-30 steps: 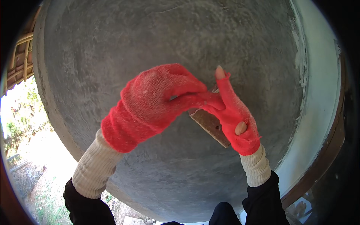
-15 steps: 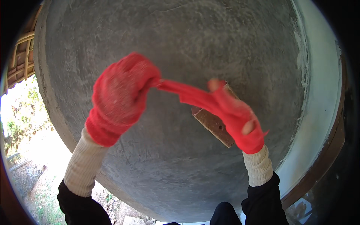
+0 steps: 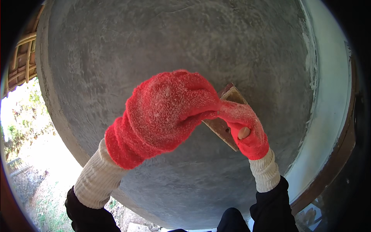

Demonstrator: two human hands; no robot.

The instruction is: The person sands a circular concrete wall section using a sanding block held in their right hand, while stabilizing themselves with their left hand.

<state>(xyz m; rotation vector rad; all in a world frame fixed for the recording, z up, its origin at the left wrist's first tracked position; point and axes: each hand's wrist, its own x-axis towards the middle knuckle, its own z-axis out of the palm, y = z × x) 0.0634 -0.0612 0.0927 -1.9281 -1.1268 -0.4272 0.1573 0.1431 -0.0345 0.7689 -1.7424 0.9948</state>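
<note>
Both my hands wear red knitted gloves with cream cuffs. My right hand [image 3: 247,129] holds a flat brown wooden float [image 3: 224,123] against a grey plastered wall [image 3: 174,46]. A bare fingertip pokes through a hole in the right glove. My left hand [image 3: 166,112] reaches across in front and pinches the fingertips of the right glove, covering part of the float.
A white painted strip [image 3: 328,116] and a dark brown frame [image 3: 340,154] run down the right of the wall. At left are a woven cane piece [image 3: 21,65] and sunlit ground with plants [image 3: 27,154]. My dark sleeves [image 3: 270,201] enter from below.
My left hand had pulled the right glove's fingers out to the left, stretching them. It has now come back right and sits close over the right hand's fingers.
</note>
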